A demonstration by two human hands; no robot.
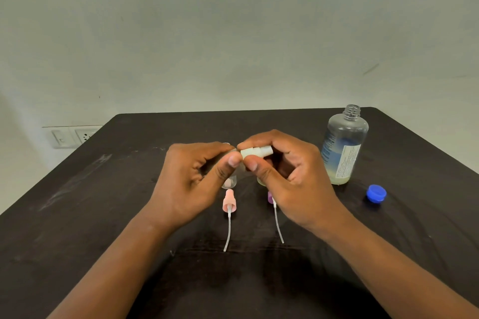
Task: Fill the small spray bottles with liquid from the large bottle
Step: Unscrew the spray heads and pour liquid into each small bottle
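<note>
Head view: both hands meet above the middle of the dark bench point(77, 215). The left hand point(197, 179) curls round a small clear spray bottle point(230, 181), whose base shows below the thumb with something pinkish at the bottom. The right hand point(287, 176) pinches a white spray head point(255, 152) between thumb and forefinger, lying sideways and touching the left fingertips, so each grip is narrow and holding its own piece. Whether the head is going on or coming off I cannot tell.

A second small bottle point(261, 181) with yellowish contents stands behind the right thumb, mostly hidden. Toward 6 o'clock of the hands lie a pink spray head point(229, 202) with its dip tube pointing at the viewer and, just to its right, a purple spray head point(270, 197) half covered by the right hand. The large bottle point(343, 147) stands uncapped at 3 o'clock, near the right knuckles; its blue cap point(376, 193) lies at about 4 o'clock.

Risks, as I judge them: the open large bottle is close enough that a swing of the right elbow or wrist could tip it and spill the liquid. The hidden small bottle could be knocked by the right palm. Twisting the head crooked may cross the thread and cause leaks. The loose heads could roll or be dragged by a forearm.
</note>
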